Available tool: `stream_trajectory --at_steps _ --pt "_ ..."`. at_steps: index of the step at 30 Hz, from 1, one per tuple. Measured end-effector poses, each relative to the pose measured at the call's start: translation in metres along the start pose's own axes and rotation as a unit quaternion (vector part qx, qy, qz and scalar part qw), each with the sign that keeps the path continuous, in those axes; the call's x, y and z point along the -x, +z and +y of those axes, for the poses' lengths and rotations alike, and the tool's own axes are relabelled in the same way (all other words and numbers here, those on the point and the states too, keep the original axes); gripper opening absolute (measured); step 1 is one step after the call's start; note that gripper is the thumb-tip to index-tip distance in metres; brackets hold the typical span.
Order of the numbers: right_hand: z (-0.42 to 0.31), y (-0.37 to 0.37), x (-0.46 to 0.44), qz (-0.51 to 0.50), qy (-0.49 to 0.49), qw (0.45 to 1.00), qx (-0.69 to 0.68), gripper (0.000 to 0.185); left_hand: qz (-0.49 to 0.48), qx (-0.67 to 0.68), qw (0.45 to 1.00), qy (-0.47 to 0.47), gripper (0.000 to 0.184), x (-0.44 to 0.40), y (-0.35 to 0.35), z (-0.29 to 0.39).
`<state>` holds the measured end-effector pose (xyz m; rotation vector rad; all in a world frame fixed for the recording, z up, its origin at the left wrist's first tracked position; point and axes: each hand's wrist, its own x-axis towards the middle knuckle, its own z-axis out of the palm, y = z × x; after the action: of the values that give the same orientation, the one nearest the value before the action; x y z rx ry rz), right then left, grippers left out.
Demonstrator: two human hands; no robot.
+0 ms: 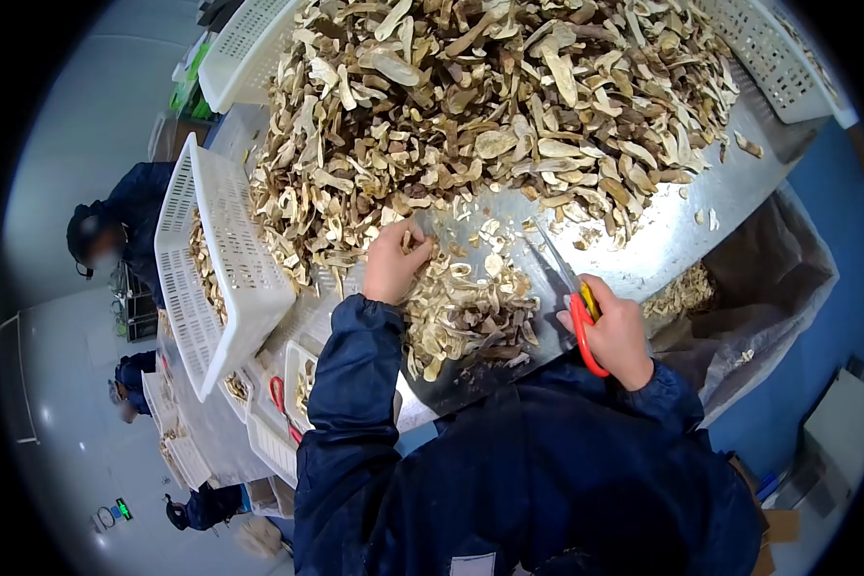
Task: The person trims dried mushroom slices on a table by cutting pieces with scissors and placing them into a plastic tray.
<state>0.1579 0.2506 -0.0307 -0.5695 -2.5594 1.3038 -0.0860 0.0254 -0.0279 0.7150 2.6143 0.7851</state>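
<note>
A large heap of dried mushroom slices [490, 115] covers the far part of the metal table [710, 206]. At its near edge my left hand [396, 263] is closed in a pinch on a small dried mushroom slice, mostly hidden by the fingers. My right hand [616, 331] grips red-handled scissors [581, 326], with yellow inside the handle. Their blades point away from me over the table, apart from the slices. Between my hands lies a smaller pile of paler slices and trimmings [461, 312].
White perforated baskets stand left [250, 288] and far right [787, 62]. A plastic-lined bin [787, 278] holding pieces sits below the table's right edge. Another pair of red scissors [280, 396] lies by a small white tray [298, 374]. Several people in dark clothing are at the left.
</note>
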Motion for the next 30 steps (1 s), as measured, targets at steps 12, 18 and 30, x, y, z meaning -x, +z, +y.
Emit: stream_trajectory --at_steps 12,18,30 --pt "-0.002 0.000 0.000 -0.001 0.009 1.000 -0.014 0.049 -0.085 0.776 0.609 -0.141 0.021 0.024 -0.034 -0.017" --pt "-0.004 0.000 -0.001 -0.012 0.016 1.000 -0.004 0.049 -0.026 0.202 0.975 -0.083 0.014 0.017 -0.013 -0.004" --pt "-0.008 -0.003 0.000 -0.022 0.039 0.999 -0.022 0.048 -0.056 0.577 0.803 -0.140 0.025 0.028 -0.025 -0.021"
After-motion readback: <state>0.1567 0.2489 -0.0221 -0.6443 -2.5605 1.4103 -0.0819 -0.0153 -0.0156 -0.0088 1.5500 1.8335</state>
